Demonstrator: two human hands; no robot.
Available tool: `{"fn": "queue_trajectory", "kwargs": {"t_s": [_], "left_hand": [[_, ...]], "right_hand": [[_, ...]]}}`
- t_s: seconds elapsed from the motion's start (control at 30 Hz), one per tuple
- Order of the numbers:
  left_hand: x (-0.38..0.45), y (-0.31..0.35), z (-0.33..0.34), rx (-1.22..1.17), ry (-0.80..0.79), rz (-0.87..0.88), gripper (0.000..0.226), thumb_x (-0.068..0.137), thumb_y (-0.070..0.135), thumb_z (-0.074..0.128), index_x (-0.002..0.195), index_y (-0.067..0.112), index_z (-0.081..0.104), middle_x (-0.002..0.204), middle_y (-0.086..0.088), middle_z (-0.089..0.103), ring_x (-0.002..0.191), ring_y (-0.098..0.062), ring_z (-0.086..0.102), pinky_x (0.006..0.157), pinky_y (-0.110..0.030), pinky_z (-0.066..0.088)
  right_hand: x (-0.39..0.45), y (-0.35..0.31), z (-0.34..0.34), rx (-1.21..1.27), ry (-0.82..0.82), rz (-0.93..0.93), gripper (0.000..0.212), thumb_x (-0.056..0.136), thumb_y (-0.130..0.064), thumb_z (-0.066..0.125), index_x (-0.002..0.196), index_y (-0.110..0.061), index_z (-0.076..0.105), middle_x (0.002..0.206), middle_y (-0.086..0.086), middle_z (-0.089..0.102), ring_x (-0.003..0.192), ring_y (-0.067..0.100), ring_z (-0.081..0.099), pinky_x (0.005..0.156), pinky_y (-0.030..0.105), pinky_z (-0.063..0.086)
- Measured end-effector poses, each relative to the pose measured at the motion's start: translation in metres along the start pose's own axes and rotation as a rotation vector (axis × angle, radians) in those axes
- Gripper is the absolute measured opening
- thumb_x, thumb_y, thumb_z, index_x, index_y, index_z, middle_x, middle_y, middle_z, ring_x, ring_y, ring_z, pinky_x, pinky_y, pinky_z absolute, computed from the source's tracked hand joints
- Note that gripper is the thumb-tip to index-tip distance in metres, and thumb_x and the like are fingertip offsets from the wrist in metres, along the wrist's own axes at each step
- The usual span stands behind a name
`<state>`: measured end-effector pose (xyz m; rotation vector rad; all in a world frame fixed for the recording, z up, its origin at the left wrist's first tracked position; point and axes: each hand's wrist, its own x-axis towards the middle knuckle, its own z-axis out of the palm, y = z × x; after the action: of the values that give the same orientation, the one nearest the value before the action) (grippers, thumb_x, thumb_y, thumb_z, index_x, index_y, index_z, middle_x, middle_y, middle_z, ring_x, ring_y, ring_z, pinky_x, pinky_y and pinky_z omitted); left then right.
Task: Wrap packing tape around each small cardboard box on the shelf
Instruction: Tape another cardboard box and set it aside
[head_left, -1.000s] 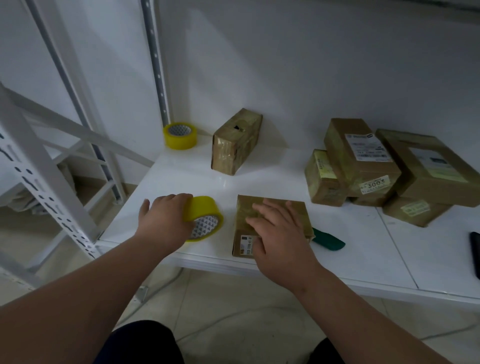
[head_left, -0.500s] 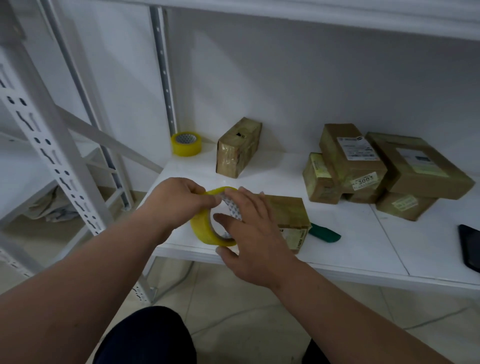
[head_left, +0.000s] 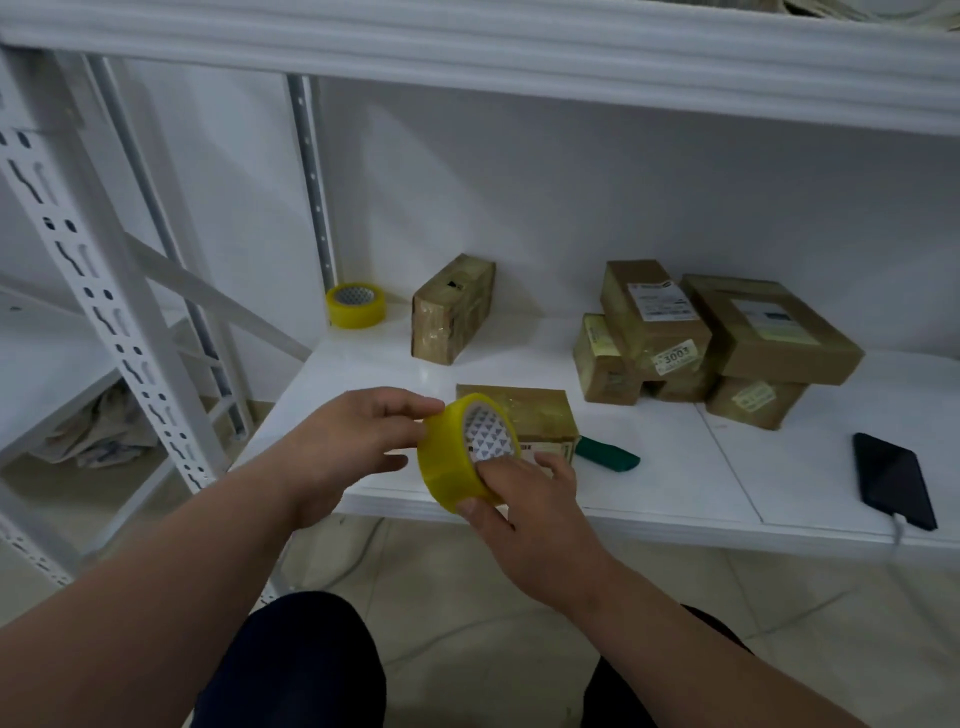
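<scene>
Roll of yellow packing tape (head_left: 465, 451) held up on edge over the near lip of the white shelf (head_left: 675, 483), just in front of the small cardboard box (head_left: 524, 415) lying flat at the near edge. Right hand (head_left: 524, 499) gripping the roll from below, thumb on the outer band, fingers curled over the rim toward the patterned core. Left hand (head_left: 353, 441) touching the roll's far-left edge with thumb and fingertips, apparently feeling for the tape end; whether anything is actually pinched, cannot tell. Green-handled cutter (head_left: 608, 454) lying just right of the box. Upright, already glossy box (head_left: 452, 309) farther back, spare tape roll (head_left: 356, 305) in the far-left corner, stack of labelled boxes (head_left: 717, 343) to the right, black phone (head_left: 893, 480) on a cable at the near right.

Likely trouble from here: tape end lying flush on clear yellow film, hard to find, prone to splitting into a sliver if picked at an angle. Freed strip liable to fold back and stick to itself or to a finger. Box unheld near the edge, so a tug on stuck tape could drag it off the shelf.

Against half a second ago: roll turned more edge-on and shifted right, right hand moved from the front of the core to underneath, box now more exposed behind it. A second ago, roll resting on the shelf under the left hand, right palm flat on the box.
</scene>
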<state>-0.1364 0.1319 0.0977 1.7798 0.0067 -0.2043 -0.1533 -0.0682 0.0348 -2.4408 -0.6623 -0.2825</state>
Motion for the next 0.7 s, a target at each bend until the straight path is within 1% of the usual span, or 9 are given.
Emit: {"fn": "queue_trajectory", "kwargs": {"t_s": [0.1,0.17,0.23,0.3,0.37,0.43,0.53,0.63,0.7], "left_hand": [[-0.001,-0.001,0.011,0.197,0.034,0.092,0.021,0.085,0.013,0.071,0.099,0.029,0.072,0.097,0.014,0.073,0.089,-0.003,0.066,0.081,-0.024,0.05],[0.001,-0.001,0.019,0.323,0.103,0.143,0.014,0.085,0.018,0.071,0.092,0.03,0.071,0.093,0.015,0.072,0.083,0.001,0.065,0.073,-0.019,0.048],[0.003,-0.001,0.025,0.43,0.16,0.178,0.007,0.087,0.022,0.069,0.084,0.029,0.07,0.092,0.013,0.072,0.084,-0.003,0.064,0.075,-0.024,0.051],[0.006,-0.002,0.028,0.506,0.184,0.198,0.01,0.088,0.026,0.066,0.079,0.028,0.067,0.092,0.009,0.072,0.084,-0.007,0.064,0.078,-0.03,0.053],[0.008,-0.003,0.03,0.569,0.199,0.203,0.013,0.091,0.029,0.062,0.078,0.029,0.064,0.085,0.007,0.07,0.078,-0.008,0.063,0.072,-0.029,0.052],[0.012,-0.003,0.03,0.649,0.205,0.23,0.015,0.093,0.029,0.059,0.079,0.028,0.062,0.08,0.005,0.067,0.074,-0.008,0.059,0.067,-0.028,0.049],[0.016,-0.002,0.029,0.749,0.18,0.275,0.016,0.095,0.026,0.055,0.08,0.025,0.059,0.08,0.007,0.063,0.076,-0.006,0.056,0.065,-0.023,0.045],[0.02,-0.002,0.028,0.836,0.137,0.259,0.018,0.096,0.027,0.053,0.078,0.026,0.056,0.078,0.008,0.059,0.074,-0.006,0.054,0.06,-0.022,0.039],[0.022,-0.003,0.028,0.834,0.119,0.22,0.02,0.096,0.027,0.053,0.076,0.027,0.054,0.078,0.008,0.059,0.074,-0.007,0.053,0.059,-0.022,0.037]], "right_hand": [[-0.008,0.0,-0.002,0.096,0.014,0.051,0.022,0.089,-0.042,0.048,0.071,-0.038,0.036,0.071,-0.02,0.045,0.076,-0.004,0.046,0.101,0.03,0.023],[-0.011,0.0,-0.002,0.152,0.021,0.067,0.028,0.09,-0.04,0.053,0.068,-0.037,0.035,0.067,-0.019,0.043,0.072,-0.007,0.045,0.085,0.027,0.031],[-0.013,0.001,-0.002,0.201,0.018,0.08,0.03,0.091,-0.037,0.057,0.068,-0.033,0.038,0.066,-0.016,0.043,0.065,-0.001,0.044,0.065,0.02,0.032],[-0.016,0.001,-0.003,0.243,-0.01,0.091,0.026,0.092,-0.04,0.055,0.072,-0.029,0.042,0.069,-0.013,0.046,0.065,0.001,0.044,0.054,0.014,0.032],[-0.018,0.001,-0.002,0.279,-0.05,0.112,0.024,0.093,-0.045,0.051,0.076,-0.032,0.042,0.07,-0.012,0.048,0.068,-0.001,0.047,0.055,0.014,0.036],[-0.019,0.001,-0.003,0.305,-0.076,0.132,0.023,0.094,-0.047,0.049,0.079,-0.03,0.043,0.072,-0.011,0.049,0.068,-0.002,0.047,0.057,0.014,0.037],[-0.018,0.001,-0.005,0.347,-0.102,0.158,0.023,0.096,-0.044,0.049,0.081,-0.027,0.044,0.073,-0.009,0.049,0.066,-0.001,0.045,0.057,0.016,0.036],[-0.021,0.001,-0.007,0.408,-0.137,0.193,0.023,0.097,-0.043,0.049,0.09,-0.021,0.05,0.078,-0.008,0.052,0.067,-0.001,0.045,0.058,0.015,0.036],[-0.024,0.001,-0.007,0.436,-0.156,0.22,0.026,0.098,-0.043,0.048,0.097,-0.018,0.052,0.085,-0.004,0.057,0.071,0.0,0.047,0.059,0.014,0.038]]}}
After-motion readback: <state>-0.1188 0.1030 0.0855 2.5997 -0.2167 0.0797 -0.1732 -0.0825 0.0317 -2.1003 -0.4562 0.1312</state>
